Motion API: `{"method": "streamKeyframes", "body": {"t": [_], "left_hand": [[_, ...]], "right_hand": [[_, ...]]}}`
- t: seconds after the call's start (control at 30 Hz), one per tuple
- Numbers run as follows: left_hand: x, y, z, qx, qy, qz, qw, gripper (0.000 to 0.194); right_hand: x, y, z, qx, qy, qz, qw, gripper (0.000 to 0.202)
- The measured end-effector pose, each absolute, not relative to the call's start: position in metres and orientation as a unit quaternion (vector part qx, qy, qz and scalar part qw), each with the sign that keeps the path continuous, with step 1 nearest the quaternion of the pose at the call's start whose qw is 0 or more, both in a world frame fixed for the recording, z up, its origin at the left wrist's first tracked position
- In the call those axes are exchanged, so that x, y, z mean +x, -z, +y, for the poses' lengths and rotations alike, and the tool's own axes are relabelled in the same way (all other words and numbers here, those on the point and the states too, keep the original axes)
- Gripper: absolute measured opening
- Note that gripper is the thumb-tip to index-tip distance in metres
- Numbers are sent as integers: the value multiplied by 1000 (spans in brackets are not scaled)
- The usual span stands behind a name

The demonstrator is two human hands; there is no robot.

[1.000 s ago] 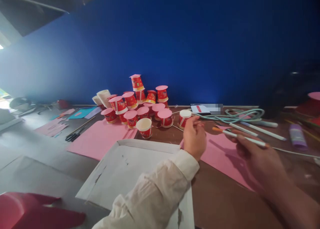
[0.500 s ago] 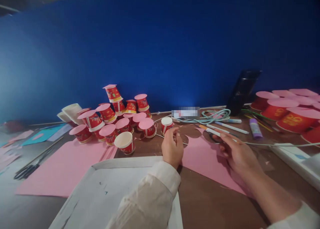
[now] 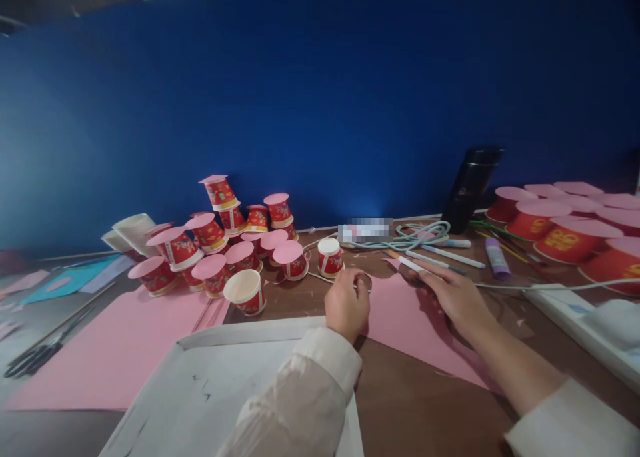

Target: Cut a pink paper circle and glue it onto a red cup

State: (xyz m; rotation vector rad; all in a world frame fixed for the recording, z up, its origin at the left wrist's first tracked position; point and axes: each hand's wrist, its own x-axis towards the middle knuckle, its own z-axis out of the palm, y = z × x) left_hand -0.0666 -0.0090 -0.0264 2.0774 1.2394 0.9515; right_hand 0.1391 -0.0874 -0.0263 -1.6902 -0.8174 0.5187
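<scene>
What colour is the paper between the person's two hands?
Pink: the paper shows best in the head view, the only one.

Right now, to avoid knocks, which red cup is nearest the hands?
The white-topped red cup, just beyond the left hand. The pink-topped cups and the open cup stand farther off.

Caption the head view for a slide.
Right hand holds a white pen over pink paper, left hand at the paper's edge, red cups beyond.
</scene>
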Motion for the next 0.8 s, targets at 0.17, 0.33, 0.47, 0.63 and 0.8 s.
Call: {"method": "streamKeyframes", "body": {"t": [0.17, 0.33, 0.47, 0.63, 0.8], "left_hand": [[-66, 24, -9, 775, -329, 469, 269, 26], [-66, 25, -9, 786, -319, 462, 261, 24], [-66, 27, -9, 794, -299, 463, 257, 24], [-64, 26, -9, 793, -278, 477, 256, 29], [-62, 24, -11, 799, -231, 499, 241, 31]], "right_hand": [[138, 4, -61, -758, -190, -444, 438, 43], [132, 7, -33, -753, -176, -484, 409, 41], [121, 16, -27, -744, -139, -523, 391, 44], [134, 19, -42, -767, -59, -515, 378, 55], [186, 12, -68, -824, -5, -451, 343, 51]]}}
